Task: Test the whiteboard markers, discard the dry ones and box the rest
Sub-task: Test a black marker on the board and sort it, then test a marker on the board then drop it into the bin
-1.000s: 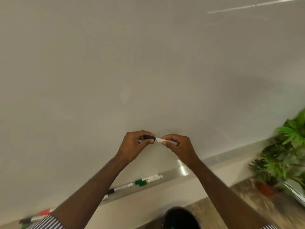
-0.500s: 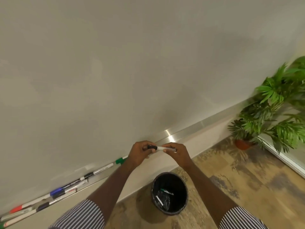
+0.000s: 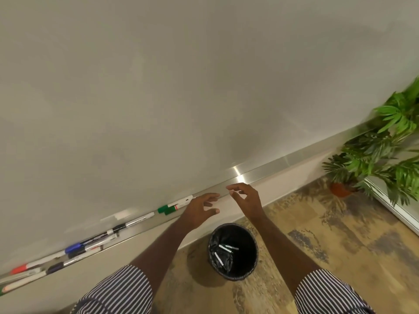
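Both hands have let go of the marker held 0.5 s ago: left hand (image 3: 200, 210) & right hand (image 3: 246, 198) hover empty w/ fingers loosely spread above the bin (image 3: 233, 251). Dry one looks binned; next up, the tray (image 3: 272, 167) row. Three markers (image 3: 221, 259) lie in the bin, long axes roughly flat, pointing diff ways.

Soft even indoor light, glare spot on metal tray (image 3: 238, 172), plant (image 3: 385, 152) motion-blurred, wide-angle edge curvature
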### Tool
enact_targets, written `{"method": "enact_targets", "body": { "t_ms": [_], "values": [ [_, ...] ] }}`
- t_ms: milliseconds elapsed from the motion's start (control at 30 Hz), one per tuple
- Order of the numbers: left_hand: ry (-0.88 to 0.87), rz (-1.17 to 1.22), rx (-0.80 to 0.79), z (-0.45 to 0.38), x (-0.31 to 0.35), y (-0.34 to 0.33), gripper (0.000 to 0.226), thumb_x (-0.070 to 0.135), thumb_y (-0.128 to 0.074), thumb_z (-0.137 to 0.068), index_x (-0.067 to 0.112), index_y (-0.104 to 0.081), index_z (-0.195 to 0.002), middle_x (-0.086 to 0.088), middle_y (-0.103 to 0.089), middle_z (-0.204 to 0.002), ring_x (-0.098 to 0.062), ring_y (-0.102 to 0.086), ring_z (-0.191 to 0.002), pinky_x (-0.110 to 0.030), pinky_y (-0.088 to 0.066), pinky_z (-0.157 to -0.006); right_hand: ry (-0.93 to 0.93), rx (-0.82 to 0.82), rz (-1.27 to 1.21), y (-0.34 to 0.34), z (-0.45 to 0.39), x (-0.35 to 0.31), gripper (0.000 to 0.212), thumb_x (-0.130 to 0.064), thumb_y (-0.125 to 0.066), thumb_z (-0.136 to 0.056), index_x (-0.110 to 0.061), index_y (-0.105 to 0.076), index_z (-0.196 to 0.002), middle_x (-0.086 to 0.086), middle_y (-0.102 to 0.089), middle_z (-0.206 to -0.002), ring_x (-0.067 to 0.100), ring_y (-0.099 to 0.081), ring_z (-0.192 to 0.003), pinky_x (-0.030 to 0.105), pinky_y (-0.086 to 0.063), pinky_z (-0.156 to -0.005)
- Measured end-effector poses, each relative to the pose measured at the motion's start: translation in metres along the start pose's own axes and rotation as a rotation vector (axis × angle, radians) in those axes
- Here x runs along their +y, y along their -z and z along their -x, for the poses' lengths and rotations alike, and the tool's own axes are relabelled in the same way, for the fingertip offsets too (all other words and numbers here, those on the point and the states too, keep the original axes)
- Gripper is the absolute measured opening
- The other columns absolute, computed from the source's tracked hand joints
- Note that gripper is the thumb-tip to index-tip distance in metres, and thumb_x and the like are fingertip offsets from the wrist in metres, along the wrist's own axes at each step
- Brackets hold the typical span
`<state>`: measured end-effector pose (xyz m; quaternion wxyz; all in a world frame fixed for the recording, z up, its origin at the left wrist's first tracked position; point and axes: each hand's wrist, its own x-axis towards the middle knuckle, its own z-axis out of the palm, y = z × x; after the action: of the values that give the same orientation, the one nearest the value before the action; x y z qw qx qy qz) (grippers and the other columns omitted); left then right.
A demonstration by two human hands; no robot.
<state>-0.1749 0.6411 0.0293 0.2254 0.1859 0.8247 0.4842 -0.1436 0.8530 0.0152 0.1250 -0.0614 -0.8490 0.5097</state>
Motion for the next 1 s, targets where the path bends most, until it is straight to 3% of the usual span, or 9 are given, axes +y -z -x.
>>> {"method": "enact_targets", "body": {
  "t_ms": [100, 200, 367, 500, 600, 733, 867, 1000],
  "values": [
    [-0.041, -0.266, 0.070, 0.011, -0.020, 0.009, 0.045, 0.025, -0.071, -0.094, 0.028, -0.059, -0.137, 0.014, -0.060, -0.135, -0.010, -0.056, -0.124, -0.023, -0.042, -0.106, 0.055, -0.087, 0.034, -0.027, -0.008, -0.001, 0.023, -0.013, -0.069, -0.094, -0.033, -0.075, -0.104, -0.018, -0.073, -0.105, 0.011, -0.065, -0.103, 0.030, -0.052, -0.089],
    [-0.098, -0.529, 0.118, 0.023, -0.034, 0.013, 0.045, 0.027, -0.065, -0.097, 0.028, -0.056, -0.141, 0.007, -0.057, -0.144, -0.016, -0.049, -0.133, -0.030, -0.032, -0.113, 0.112, -0.178, 0.089, -0.054, -0.012, -0.004, 0.021, -0.014, -0.068, -0.092, -0.030, -0.076, -0.104, -0.019, -0.071, -0.105, 0.008, -0.062, -0.103, 0.028, -0.050, -0.091],
    [-0.032, -0.711, 0.214, 0.042, -0.059, 0.017, 0.059, 0.028, -0.068, -0.093, 0.021, -0.049, -0.148, -0.004, -0.049, -0.153, -0.027, -0.044, -0.142, -0.043, -0.023, -0.122, 0.221, -0.345, 0.217, -0.100, -0.017, -0.002, 0.029, -0.009, -0.067, -0.087, -0.025, -0.075, -0.110, -0.011, -0.068, -0.113, 0.012, -0.059, -0.109, 0.016, -0.044, -0.096],
    [0.084, -0.746, 0.208, 0.051, -0.075, 0.023, 0.064, 0.033, -0.062, -0.097, 0.019, -0.037, -0.154, -0.005, -0.034, -0.163, -0.027, -0.029, -0.151, -0.043, -0.015, -0.125, 0.264, -0.414, 0.252, -0.123, -0.015, 0.002, 0.032, -0.014, -0.065, -0.087, -0.023, -0.072, -0.117, -0.006, -0.064, -0.120, 0.013, -0.057, -0.109, 0.030, -0.054, -0.092],
    [0.075, -0.763, 0.202, 0.056, -0.080, 0.025, 0.065, 0.033, -0.058, -0.100, 0.018, -0.031, -0.157, -0.004, -0.024, -0.166, -0.025, -0.020, -0.154, -0.041, -0.010, -0.126, 0.291, -0.394, 0.279, -0.130, -0.012, 0.004, 0.031, -0.014, -0.064, -0.087, -0.023, -0.070, -0.116, -0.007, -0.060, -0.119, 0.013, -0.055, -0.109, 0.028, -0.055, -0.088],
    [0.038, -0.762, 0.203, 0.060, -0.086, 0.026, 0.064, 0.028, -0.062, -0.097, 0.013, -0.037, -0.154, -0.010, -0.037, -0.160, -0.029, -0.031, -0.149, -0.044, -0.014, -0.125, 0.303, -0.363, 0.281, -0.132, -0.011, 0.010, 0.024, -0.016, -0.070, -0.086, -0.020, -0.070, -0.109, -0.005, -0.061, -0.110, 0.014, -0.056, -0.103, 0.029, -0.051, -0.085],
    [0.014, -0.746, 0.255, 0.063, -0.095, 0.026, 0.061, 0.024, -0.078, -0.083, 0.011, -0.057, -0.139, -0.012, -0.061, -0.140, -0.033, -0.057, -0.129, -0.046, -0.038, -0.114, 0.279, -0.419, 0.254, -0.132, -0.014, 0.009, 0.019, -0.024, -0.077, -0.083, -0.025, -0.073, -0.101, -0.012, -0.069, -0.098, 0.011, -0.058, -0.094, 0.037, -0.050, -0.085],
    [0.044, -0.682, 0.293, 0.060, -0.088, 0.034, 0.055, 0.018, -0.068, -0.092, 0.015, -0.053, -0.144, -0.008, -0.057, -0.143, -0.030, -0.051, -0.132, -0.037, -0.034, -0.115, 0.271, -0.500, 0.236, -0.128, -0.016, 0.007, 0.028, -0.010, -0.077, -0.079, -0.027, -0.076, -0.102, -0.021, -0.066, -0.097, 0.007, -0.058, -0.093, 0.032, -0.048, -0.085]
  ]
}}
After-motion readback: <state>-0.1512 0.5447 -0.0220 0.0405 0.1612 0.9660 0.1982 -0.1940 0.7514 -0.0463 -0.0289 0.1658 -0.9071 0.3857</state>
